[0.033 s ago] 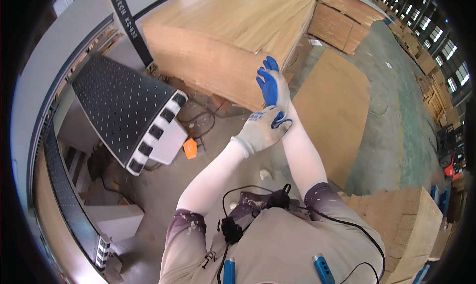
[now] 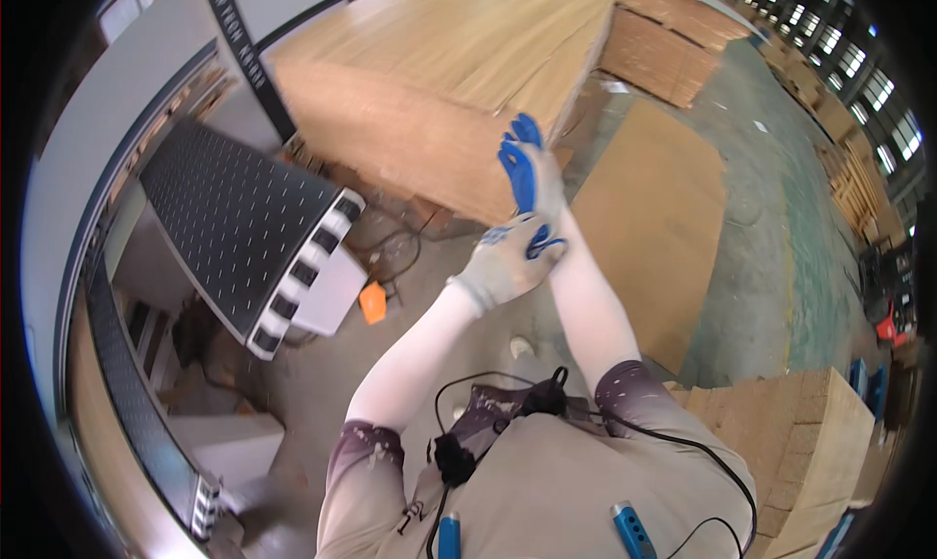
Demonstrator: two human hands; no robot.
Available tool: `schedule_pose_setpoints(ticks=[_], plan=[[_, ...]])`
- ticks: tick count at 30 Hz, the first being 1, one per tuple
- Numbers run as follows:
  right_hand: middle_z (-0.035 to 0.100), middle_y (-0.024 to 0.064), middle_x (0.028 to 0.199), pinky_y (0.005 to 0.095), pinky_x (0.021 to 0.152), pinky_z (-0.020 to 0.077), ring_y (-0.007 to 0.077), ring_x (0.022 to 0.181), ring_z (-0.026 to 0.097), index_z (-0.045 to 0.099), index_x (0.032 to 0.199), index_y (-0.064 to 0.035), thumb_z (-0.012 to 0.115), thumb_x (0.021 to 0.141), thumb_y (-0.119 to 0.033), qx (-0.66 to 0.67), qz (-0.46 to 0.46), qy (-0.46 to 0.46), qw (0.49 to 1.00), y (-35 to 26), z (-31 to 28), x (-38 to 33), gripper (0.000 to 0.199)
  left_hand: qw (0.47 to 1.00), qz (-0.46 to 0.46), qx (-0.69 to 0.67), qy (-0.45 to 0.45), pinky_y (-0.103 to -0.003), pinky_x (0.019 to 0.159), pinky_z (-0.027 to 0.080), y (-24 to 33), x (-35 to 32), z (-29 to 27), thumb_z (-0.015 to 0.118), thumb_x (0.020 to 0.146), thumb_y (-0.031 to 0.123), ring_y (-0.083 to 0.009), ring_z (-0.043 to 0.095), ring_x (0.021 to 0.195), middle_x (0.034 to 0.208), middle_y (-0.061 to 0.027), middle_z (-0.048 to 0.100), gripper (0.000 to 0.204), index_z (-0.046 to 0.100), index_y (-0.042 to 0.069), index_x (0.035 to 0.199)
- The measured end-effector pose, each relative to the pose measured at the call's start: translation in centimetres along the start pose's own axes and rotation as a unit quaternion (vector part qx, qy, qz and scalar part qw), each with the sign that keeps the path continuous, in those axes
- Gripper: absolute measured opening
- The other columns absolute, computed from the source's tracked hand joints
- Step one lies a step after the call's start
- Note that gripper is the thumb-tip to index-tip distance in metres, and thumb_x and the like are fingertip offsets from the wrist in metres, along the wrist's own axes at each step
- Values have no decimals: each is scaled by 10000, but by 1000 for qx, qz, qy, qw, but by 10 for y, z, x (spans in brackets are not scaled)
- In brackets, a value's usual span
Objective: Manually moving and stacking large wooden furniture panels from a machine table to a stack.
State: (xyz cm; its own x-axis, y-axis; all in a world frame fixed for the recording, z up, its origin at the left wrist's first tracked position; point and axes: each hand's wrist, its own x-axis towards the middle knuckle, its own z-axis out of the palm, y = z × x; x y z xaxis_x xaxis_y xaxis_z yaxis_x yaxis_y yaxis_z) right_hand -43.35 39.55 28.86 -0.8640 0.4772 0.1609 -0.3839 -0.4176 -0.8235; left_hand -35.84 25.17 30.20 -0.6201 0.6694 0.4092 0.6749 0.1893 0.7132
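My left hand (image 2: 508, 258), in a white knit glove with blue coating, is closed around my right wrist at the cuff of the right glove (image 2: 549, 200). The blue-coated thumb and fingertips of that hand curl over the near side of the wrist. My right hand (image 2: 532, 168) is raised in front of me with its fingers stretched out and the blue palm turned to the left. It holds nothing. White sleeves cover both forearms.
A tall stack of wood sheets (image 2: 410, 110) stands ahead. At left is a machine with a black slotted table (image 2: 244, 203) and an orange piece (image 2: 372, 303) beside it. A brown sheet (image 2: 654, 227) lies on the floor at right; another board stack (image 2: 781, 442) stands near right.
Both hands have shifted slightly down and left in the picture, along with a small shift of the whole view. The left hand keeps its hold at the right wrist.
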Motion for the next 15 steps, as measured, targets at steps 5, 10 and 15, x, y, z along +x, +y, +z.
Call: schedule_pose_setpoints(ticks=[5,10,15], plan=[[706,138,1023,349,904,502,191,1004,647,639,1169,5,675,883,-460,-326,-161,-90,927,0,-33,67,546,999,27,-32,-7,-407,681,463,-17,60,24,635,861,201,-357,571,743,799,-173,570,188,582,25,904],[696,143,998,323,863,495,198,920,641,663,1115,13,583,946,-391,-520,-330,111,780,-9,-55,145,445,999,23,-24,10,-391,651,462,-30,126,53,694,824,185,-356,569,710,785,-161,562,201,577,27,866],[671,74,819,297,680,478,124,761,595,681,1017,1,590,945,-344,-256,-15,-85,963,34,-103,180,364,990,-38,-132,-42,-300,669,467,-91,153,68,639,853,70,-200,590,728,820,-96,601,96,589,22,920]])
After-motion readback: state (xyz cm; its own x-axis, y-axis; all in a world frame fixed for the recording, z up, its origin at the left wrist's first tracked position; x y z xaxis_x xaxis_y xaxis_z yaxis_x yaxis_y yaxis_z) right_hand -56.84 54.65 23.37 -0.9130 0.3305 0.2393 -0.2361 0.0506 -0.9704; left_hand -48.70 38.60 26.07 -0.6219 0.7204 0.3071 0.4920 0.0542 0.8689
